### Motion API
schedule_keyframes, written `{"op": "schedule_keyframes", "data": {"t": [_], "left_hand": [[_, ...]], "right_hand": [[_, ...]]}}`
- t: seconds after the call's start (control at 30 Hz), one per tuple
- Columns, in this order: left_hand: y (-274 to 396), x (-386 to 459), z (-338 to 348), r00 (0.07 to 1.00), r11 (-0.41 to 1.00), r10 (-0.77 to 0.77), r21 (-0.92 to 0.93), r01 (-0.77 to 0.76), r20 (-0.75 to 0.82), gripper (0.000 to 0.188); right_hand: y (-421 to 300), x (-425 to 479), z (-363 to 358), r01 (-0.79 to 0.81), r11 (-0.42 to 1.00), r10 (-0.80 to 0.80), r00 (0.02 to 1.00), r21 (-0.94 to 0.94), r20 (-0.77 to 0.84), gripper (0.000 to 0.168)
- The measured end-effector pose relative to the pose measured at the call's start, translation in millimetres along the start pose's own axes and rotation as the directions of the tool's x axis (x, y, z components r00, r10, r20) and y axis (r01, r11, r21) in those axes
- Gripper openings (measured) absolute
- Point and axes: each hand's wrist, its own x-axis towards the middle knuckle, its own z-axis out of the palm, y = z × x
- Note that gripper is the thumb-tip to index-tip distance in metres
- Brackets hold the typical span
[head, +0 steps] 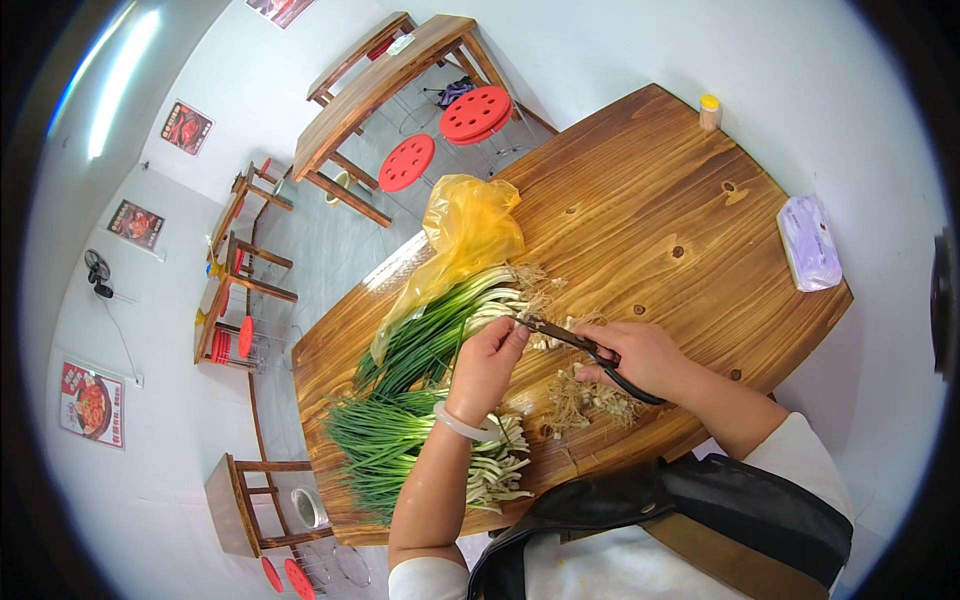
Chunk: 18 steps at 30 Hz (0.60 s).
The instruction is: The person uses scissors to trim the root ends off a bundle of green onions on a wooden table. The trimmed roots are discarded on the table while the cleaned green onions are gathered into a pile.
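Note:
My right hand (634, 356) grips black-handled scissors (562, 334), whose blades point left towards my left fingertips. Between the thumb and fingers of my left hand (487, 364) a scallion is pinched; its green leaf shows beside the hand, and its root end is hard to make out at the blades. Beyond the left hand lies a bunch of scallions (427, 341) with stringy roots still on. A second heap of scallions (397, 442), white ends bare of roots, lies nearer me, partly behind my left forearm. Cut-off roots (592, 401) are piled beneath my right hand.
A yellow plastic bag (472, 232) lies against the far bunch on the wooden table (622, 217). Along the wall side stand a toothpick holder (709, 112) and a purple tissue pack (810, 244). Red stools (405, 163) and other tables (390, 82) are beyond.

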Motion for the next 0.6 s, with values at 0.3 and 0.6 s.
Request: {"op": "schedule_keyframes", "data": {"t": [0.3, 0.6], "left_hand": [[-17.8, 14.7, -15.8, 0.975, 0.902, -0.063, 0.43, -0.035, 0.212, 0.023], [-67.3, 62.4, -11.8, 0.989, 0.67, 0.132, 0.741, -0.042, -0.063, 0.035]], "right_hand": [[-0.4, -1.0, -4.3, -0.128, 0.988, 0.137, 0.984, -0.084, 0.112, 0.051], [11.0, 5.0, -4.9, -0.167, 0.983, 0.165, 0.986, -0.079, -0.036, 0.054]]}}
